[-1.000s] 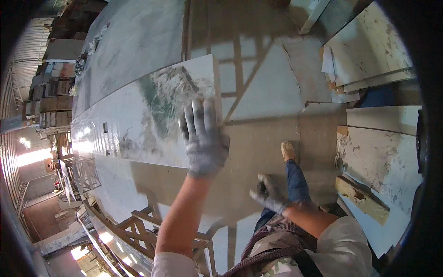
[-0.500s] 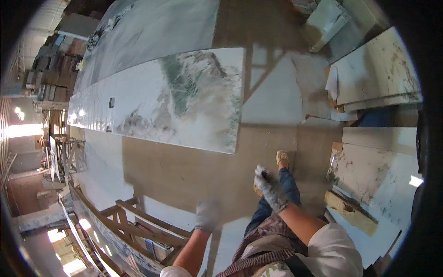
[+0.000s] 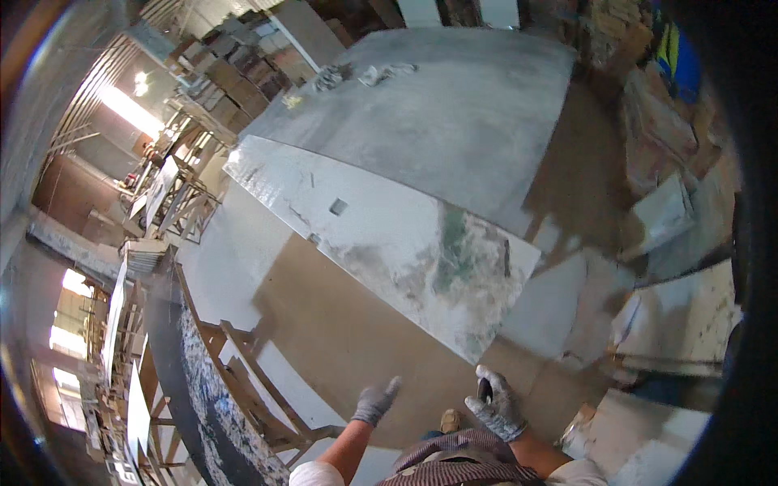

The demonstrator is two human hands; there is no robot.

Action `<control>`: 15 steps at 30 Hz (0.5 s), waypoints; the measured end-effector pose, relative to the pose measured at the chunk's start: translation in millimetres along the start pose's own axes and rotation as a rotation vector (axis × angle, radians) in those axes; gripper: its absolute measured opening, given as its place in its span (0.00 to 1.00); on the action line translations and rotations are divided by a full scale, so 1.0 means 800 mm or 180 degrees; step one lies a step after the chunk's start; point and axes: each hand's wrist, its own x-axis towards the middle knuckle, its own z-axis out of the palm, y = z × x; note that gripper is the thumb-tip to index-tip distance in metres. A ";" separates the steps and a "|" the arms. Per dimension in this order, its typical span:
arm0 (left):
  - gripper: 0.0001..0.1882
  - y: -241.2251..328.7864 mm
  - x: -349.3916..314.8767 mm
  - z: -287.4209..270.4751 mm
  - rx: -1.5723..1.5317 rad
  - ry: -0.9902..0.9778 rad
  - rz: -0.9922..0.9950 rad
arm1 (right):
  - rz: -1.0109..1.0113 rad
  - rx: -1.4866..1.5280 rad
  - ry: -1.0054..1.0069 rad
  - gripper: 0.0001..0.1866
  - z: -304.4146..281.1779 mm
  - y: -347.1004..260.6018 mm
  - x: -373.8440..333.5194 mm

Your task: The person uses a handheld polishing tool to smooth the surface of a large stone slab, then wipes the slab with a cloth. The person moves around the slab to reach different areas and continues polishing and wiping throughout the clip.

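My left hand (image 3: 377,402), in a grey work glove, is held out over the floor with fingers stretched and nothing in it. To its right, my right hand (image 3: 496,405), gloved as well, has its fingers curled around a small dark object (image 3: 485,390) whose kind I cannot make out. Just beyond the right hand is the near corner of a long white stone slab (image 3: 389,267), marbled grey and green. A small square cut-out (image 3: 338,207) goes through it. The slab lies along the near side of a wide grey tabletop (image 3: 454,105). Neither hand touches the slab.
At my left stands a wooden frame (image 3: 251,381) beside a dark slab edge with white patches (image 3: 203,389). Pale slabs (image 3: 681,320) lean at the right. Crumpled cloths (image 3: 387,74) rest on the grey tabletop's far part. Stacked blocks (image 3: 235,81) stand at the back left.
My view has turned and moved, so the slab now runs diagonally and its corner sits closer to my hands. My right hand still holds the dark object; my left hand, blurred before, shows stretched fingers.
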 end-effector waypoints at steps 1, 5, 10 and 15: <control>0.23 -0.009 0.016 -0.005 -0.0550 0.0397 -0.0084 | -0.0236 -0.0285 0.0103 0.33 -0.016 -0.022 0.038; 0.24 0.020 0.097 -0.072 -0.0592 0.1168 0.0299 | -0.1183 -0.1319 0.0117 0.38 -0.034 -0.020 0.153; 0.24 0.104 0.188 -0.189 -0.0012 0.1594 0.0694 | -0.0779 -0.1872 -0.0267 0.43 -0.017 -0.007 0.226; 0.27 0.124 0.324 -0.302 0.0173 0.1819 0.0563 | -0.0648 -0.2058 -0.0028 0.46 0.030 0.006 0.266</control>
